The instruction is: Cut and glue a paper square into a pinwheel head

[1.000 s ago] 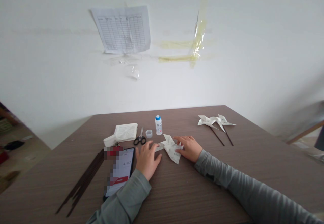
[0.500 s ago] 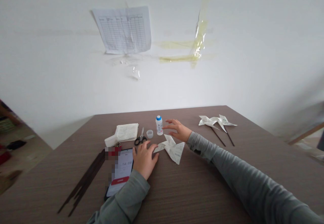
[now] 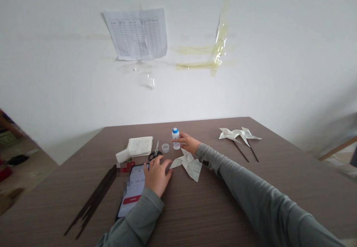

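A small white bottle (image 3: 176, 145) with a blue top stands upright near the table's middle. My right hand (image 3: 189, 143) has its fingers closed about the bottle's right side, one finger across its front. Just below that hand lies a folded paper pinwheel (image 3: 190, 166) made from printed paper, with no stick visible on it. My left hand (image 3: 158, 176) rests with fingers spread between the phone (image 3: 132, 192) and the pinwheel's left blade, partly covering the phone. Behind it are black-handled scissors (image 3: 156, 152) and a small translucent cap (image 3: 165, 148).
Two paper pinwheels on dark sticks (image 3: 240, 134) lie at the back right. A stack of paper (image 3: 140, 146) sits at the back left, beside a white object (image 3: 123, 156). Several dark sticks (image 3: 93, 201) lie left of the phone. The table (image 3: 212, 209) meets a white wall.
My right hand has moved left to the bottle, and its fingers now overlap it. The left hand has shifted only slightly left. Bottle and pinwheels stay in place.
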`<state>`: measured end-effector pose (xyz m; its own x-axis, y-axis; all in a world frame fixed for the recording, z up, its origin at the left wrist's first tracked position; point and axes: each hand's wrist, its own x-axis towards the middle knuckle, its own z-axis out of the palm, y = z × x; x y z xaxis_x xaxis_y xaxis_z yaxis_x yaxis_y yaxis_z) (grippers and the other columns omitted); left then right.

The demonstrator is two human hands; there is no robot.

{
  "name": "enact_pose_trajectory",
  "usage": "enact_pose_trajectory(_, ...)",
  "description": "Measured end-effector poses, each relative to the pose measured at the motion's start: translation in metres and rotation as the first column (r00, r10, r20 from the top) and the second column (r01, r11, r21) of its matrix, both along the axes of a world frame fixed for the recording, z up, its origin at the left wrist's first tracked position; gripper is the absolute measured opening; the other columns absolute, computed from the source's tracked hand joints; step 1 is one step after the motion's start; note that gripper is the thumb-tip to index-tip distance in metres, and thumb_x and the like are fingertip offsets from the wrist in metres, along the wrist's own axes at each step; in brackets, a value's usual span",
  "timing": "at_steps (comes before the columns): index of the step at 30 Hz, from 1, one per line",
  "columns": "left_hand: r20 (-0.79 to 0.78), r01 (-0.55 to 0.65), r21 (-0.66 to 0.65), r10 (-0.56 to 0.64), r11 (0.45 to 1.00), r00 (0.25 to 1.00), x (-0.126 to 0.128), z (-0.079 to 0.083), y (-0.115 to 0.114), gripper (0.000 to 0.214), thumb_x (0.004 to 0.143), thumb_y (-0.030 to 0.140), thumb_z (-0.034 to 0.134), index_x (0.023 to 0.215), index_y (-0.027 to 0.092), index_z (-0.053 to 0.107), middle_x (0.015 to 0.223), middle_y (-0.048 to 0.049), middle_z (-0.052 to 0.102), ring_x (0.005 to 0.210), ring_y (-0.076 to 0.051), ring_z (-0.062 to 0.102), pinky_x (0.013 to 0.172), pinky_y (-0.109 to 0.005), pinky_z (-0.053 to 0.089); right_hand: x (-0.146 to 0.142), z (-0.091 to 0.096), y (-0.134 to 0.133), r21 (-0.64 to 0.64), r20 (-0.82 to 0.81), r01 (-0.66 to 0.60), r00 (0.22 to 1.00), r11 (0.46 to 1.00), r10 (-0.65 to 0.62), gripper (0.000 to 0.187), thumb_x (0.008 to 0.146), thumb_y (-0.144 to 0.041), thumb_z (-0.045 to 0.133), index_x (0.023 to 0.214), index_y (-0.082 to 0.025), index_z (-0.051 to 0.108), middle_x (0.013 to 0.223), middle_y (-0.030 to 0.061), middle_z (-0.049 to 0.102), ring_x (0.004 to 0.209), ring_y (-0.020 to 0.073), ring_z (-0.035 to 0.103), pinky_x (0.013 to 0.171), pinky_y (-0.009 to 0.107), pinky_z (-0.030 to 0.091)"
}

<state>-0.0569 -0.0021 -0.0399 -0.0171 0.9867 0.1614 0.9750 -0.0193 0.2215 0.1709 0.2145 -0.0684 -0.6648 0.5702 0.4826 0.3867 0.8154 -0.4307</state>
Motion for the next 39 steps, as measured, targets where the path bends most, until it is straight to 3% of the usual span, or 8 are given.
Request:
enact_pose_trajectory(5, 0.017, 0.006, 0.01, -0.007, 1.0, 1.0, 0.002, 0.0, -0.001, 0.045, 0.117, 0.027, 0.076, 0.155, 0.039, 0.097, 0.185, -0.0142, 0.08, 0.176, -0.047, 0.068, 0.152, -0.087, 0.045, 0.002, 0.0, -0.003, -0.104, -0.06, 0.026, 0.998, 0.994, -0.032, 0.064, 0.101, -0.002, 0.083, 0.148, -0.041, 0.102, 0.156, 0.01, 0.085, 0.142, 0.034, 0.083, 0.134, 0.053, 0.069)
enact_pose_trajectory(10, 0.038, 0.02, 0.055, -0.022, 0.998, 0.999, 0.004, -0.001, -0.003, 0.049, 0.118, 0.026, 0.073, 0.16, 0.036, 0.095, 0.182, -0.016, 0.081, 0.173, -0.047, 0.07, 0.151, -0.086, 0.046, 0.023, 0.011, -0.015, -0.057, -0.149, 0.126, 0.98, 0.99, -0.133, 0.066, 0.105, 0.0, 0.071, 0.149, -0.039, 0.102, 0.158, 0.0104, 0.086, 0.141, 0.0319, 0.086, 0.135, 0.052, 0.069)
enact_pose_trajectory(13, 0.055, 0.049, 0.101, -0.055, 0.994, 0.997, 0.005, -0.005, -0.002, 0.046, 0.117, 0.027, 0.073, 0.156, 0.035, 0.097, 0.177, -0.0153, 0.084, 0.171, -0.046, 0.071, 0.151, -0.083, 0.048, 0.045, 0.018, -0.024, -0.016, -0.222, 0.195, 0.956, 0.981, -0.193, 0.066, 0.104, 0.0, 0.065, 0.142, -0.038, 0.104, 0.144, 0.0097, 0.088, 0.134, 0.0323, 0.086, 0.128, 0.055, 0.072)
enact_pose_trajectory(16, 0.063, 0.08, 0.132, -0.089, 0.988, 0.994, 0.006, -0.01, -0.001, 0.042, 0.116, 0.027, 0.077, 0.15, 0.036, 0.099, 0.174, -0.0136, 0.086, 0.167, -0.045, 0.073, 0.15, -0.079, 0.05, 0.067, 0.02, -0.035, 0.013, -0.251, 0.246, 0.939, 0.969, -0.235, 0.068, 0.103, -0.002, 0.069, 0.149, -0.041, 0.102, 0.134, 0.0098, 0.087, 0.128, 0.0332, 0.084, 0.122, 0.054, 0.074)
enact_pose_trajectory(22, 0.044, 0.086, 0.116, -0.092, 0.989, 0.995, 0.019, -0.007, -0.002, 0.039, 0.115, 0.026, 0.082, 0.148, 0.034, 0.1, 0.172, -0.0162, 0.087, 0.165, -0.047, 0.076, 0.147, -0.082, 0.053, 0.094, 0.008, -0.064, 0.009, -0.245, 0.311, 0.922, 0.95, -0.299, 0.079, 0.099, -0.002, 0.067, 0.162, -0.04, 0.096, 0.118, 0.0075, 0.086, 0.112, 0.0312, 0.084, 0.111, 0.047, 0.074)
enact_pose_trajectory(26, 0.02, 0.08, 0.086, -0.082, 0.993, 0.996, 0.027, -0.003, -0.004, 0.04, 0.116, 0.025, 0.082, 0.15, 0.033, 0.1, 0.174, -0.0178, 0.086, 0.167, -0.048, 0.075, 0.148, -0.085, 0.051, 0.101, -0.004, -0.075, 0.005, -0.252, 0.326, 0.915, 0.945, -0.314, 0.073, 0.101, -0.01, 0.072, 0.166, -0.037, 0.092, 0.12, 0.0079, 0.092, 0.117, 0.0344, 0.086, 0.115, 0.05, 0.073)
enact_pose_trajectory(32, -0.006, 0.077, 0.062, -0.077, 0.995, 0.997, 0.023, -0.004, -0.003, 0.041, 0.115, 0.027, 0.084, 0.149, 0.044, 0.101, 0.177, -0.0111, 0.085, 0.168, -0.046, 0.073, 0.148, -0.08, 0.054, 0.1, -0.01, -0.079, 0.036, -0.222, 0.393, 0.9, 0.919, -0.376, 0.057, 0.108, -0.024, 0.083, 0.163, -0.031, 0.092, 0.124, 0.0113, 0.099, 0.119, 0.0389, 0.092, 0.126, 0.061, 0.07)
enact_pose_trajectory(39, 0.004, 0.088, -0.015, -0.088, 0.996, 0.996, 0.023, -0.001, -0.004, 0.042, 0.12, 0.03, 0.078, 0.153, 0.044, 0.1, 0.187, -0.0127, 0.078, 0.174, -0.048, 0.067, 0.15, -0.085, 0.048, 0.084, -0.011, -0.09, -0.02, -0.165, 0.411, 0.898, 0.912, -0.408, 0.023, 0.103, -0.039, 0.106, 0.124, -0.031, 0.1, 0.13, 0.0126, 0.1, 0.128, 0.046, 0.092, 0.135, 0.069, 0.066)
